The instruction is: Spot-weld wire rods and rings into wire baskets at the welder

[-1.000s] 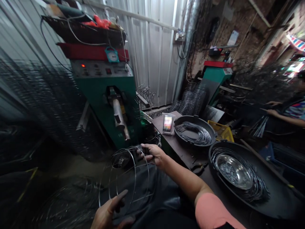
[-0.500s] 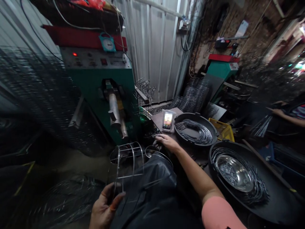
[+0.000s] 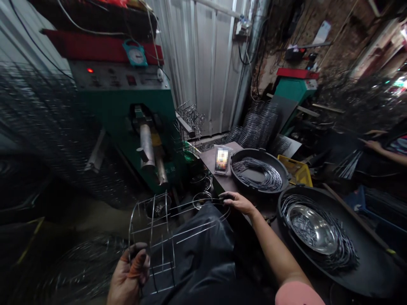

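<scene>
Holding a wire cage [image 3: 151, 228], left hand [image 3: 129, 273] clenched, right hand [image 3: 238, 202] pinching it, black pan [image 3: 259, 189] holding hoops [image 3: 260, 173]

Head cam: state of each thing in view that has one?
left hand, gripping the wire frame low
right hand, fingers curled over a wire at the frame's far end
wire frame, held up between both hands
indicator lamp, lit red
black pan, holding curved wires
steel bowl, holding short wire pieces, sitting in a larger black pan
</scene>
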The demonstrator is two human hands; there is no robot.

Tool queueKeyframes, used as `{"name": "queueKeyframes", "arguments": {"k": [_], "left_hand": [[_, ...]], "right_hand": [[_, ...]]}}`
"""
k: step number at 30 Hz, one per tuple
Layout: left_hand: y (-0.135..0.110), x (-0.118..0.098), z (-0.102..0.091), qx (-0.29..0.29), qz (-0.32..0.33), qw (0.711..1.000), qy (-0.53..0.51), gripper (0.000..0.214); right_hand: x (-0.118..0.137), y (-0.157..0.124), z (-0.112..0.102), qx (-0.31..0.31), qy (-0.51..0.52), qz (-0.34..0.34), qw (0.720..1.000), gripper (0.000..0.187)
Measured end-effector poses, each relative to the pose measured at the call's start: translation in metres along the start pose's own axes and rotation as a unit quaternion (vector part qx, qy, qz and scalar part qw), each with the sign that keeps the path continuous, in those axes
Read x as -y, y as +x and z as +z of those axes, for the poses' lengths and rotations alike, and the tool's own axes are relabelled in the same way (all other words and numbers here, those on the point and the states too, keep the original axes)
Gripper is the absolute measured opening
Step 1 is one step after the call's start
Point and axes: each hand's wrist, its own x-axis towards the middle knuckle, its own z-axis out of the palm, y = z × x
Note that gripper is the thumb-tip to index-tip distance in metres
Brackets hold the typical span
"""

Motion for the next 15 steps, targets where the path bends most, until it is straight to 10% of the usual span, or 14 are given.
{"name": "queueKeyframes", "arguments": {"k": [15], "left_hand": [[0.011, -0.004, 0.005, -0.033, -0.056, 0.997, -0.031, 0.051]], "right_hand": [[0.023, 0.007, 0.032, 0.021, -0.115, -0.094, 0.989, 0.03]]}}
